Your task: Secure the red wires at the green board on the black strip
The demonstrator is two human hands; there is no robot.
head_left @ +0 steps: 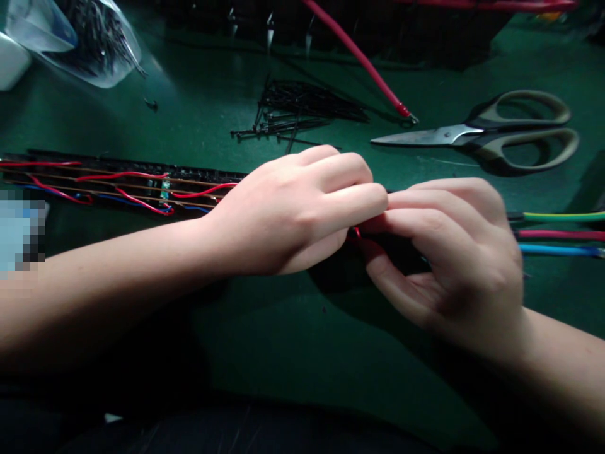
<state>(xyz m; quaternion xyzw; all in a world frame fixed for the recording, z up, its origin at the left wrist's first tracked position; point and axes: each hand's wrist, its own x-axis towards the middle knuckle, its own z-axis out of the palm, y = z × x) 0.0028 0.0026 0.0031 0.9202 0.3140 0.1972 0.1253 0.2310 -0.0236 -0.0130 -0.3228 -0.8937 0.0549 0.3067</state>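
Note:
A long, narrow black strip carries red, blue and bare copper-coloured wires. It runs from the left edge to beneath both hands. My left hand lies across it, back up, with bent fingers closed over its covered part. Beside it, my right hand is closed in a pinch, thumb below and fingers above, its fingertips touching the left ones. A short bit of red wire shows between the fingertips; the rest of it is hidden. Thick green-yellow, red and blue cables extend to the right, past the right hand.
Scissors lie behind my right hand, blades pointing left. Black cable ties are piled behind my left hand, and a clear bag holds more. A thick red cable hangs from a dark bin. The tabletop is green.

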